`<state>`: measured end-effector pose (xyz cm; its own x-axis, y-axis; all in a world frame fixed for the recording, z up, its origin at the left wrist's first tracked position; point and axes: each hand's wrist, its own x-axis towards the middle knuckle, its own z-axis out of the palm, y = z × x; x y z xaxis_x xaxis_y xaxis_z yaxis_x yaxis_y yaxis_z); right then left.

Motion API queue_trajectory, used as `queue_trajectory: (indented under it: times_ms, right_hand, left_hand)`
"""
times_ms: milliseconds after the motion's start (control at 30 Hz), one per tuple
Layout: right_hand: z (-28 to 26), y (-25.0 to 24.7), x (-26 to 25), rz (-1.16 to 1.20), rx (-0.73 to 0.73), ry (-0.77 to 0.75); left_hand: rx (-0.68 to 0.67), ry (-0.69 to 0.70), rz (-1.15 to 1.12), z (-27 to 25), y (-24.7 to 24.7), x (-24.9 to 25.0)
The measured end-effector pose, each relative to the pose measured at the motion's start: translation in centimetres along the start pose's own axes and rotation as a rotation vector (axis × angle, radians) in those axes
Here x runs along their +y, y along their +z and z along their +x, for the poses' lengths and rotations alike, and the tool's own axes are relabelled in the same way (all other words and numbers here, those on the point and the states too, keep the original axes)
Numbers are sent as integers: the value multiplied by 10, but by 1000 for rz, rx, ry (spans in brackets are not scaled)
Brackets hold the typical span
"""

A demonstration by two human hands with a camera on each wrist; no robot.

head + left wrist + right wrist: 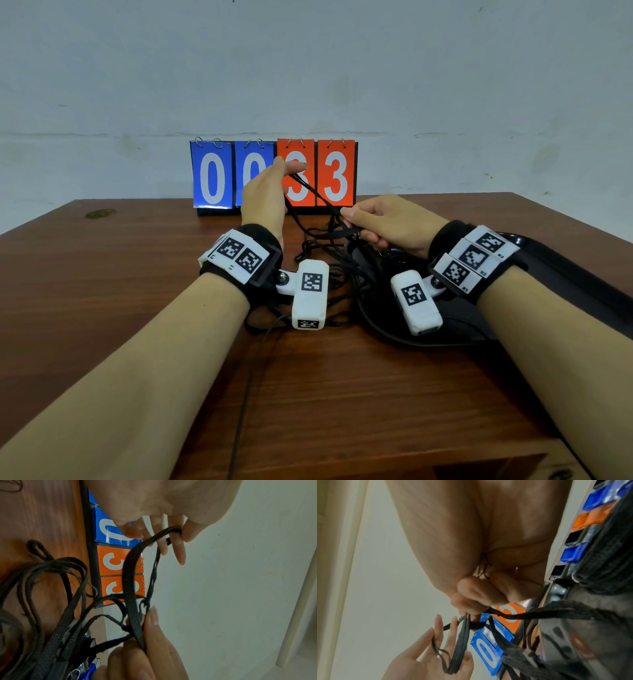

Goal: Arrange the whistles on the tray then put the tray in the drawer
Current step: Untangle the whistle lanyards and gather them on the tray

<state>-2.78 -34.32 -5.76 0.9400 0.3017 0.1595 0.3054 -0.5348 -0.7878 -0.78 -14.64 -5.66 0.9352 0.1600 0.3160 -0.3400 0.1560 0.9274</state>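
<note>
A tangle of black lanyards (322, 246) lies on the wooden table between my hands. My left hand (291, 168) is raised and pinches a loop of lanyard (176, 530) between thumb and index finger, its other fingers straight. Lower down and to the right, my right hand (354, 224) pinches the same cords (135, 632) between thumb and fingers. The black tray (561, 270) sits under my right wrist. Several whistles, blue (597, 501), orange (590, 519) and black (573, 539), lie in a row beside the cords in the right wrist view. My right hand hides them in the head view.
A flip scoreboard (212, 178) reading 00 and 33 stands at the table's back edge against the wall. Bare wooden table (120, 274) spreads to the left and front. A thin cable (245, 394) runs from my left wrist towards me.
</note>
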Motion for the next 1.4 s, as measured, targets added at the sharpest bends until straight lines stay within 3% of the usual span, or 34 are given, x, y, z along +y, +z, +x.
queue_trajectory:
  times_ms: [200, 500, 867, 1133, 1233, 1400]
  right_hand:
    - [1, -1, 1, 24, 17, 8]
    - [7, -2, 5, 103, 247, -7]
    - [2, 2, 3, 45, -38, 1]
    - [-9, 2, -8, 100, -299, 15]
    - [-9, 2, -9, 76, -278, 15]
    - [-3, -1, -2, -14, -130, 39]
  left_hand:
    - [13, -2, -85, 2, 2, -5]
    - [27, -29, -171, 1, 3, -4]
    - [29, 6, -12, 12, -3, -12]
    - [96, -7, -76, 8, 0, -5]
    - [34, -27, -149, 5, 3, -5]
    - [-22, 4, -87, 7, 2, -9]
